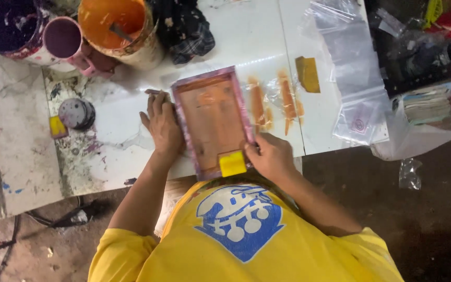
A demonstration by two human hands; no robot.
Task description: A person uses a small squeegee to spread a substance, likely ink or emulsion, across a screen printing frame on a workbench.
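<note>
A small screen-printing frame point(212, 122) with a pink border and orange-stained mesh lies flat on the white table point(257, 36). My left hand point(162, 128) presses flat against the frame's left edge. My right hand point(270, 155) grips the frame's near right corner, beside a yellow squeegee point(233, 163) that rests on the frame's near end; whether the fingers hold the squeegee I cannot tell. Orange ink smears point(275, 102) mark the table just right of the frame.
An orange paint bucket point(118, 26), a purple pot point(6, 26) and a pink mug point(64, 40) stand at the back left. A dark rag point(181, 28), a round lid point(76, 113), another yellow scraper point(308, 74) and clear plastic bags point(353, 78) lie around. Floor lies below.
</note>
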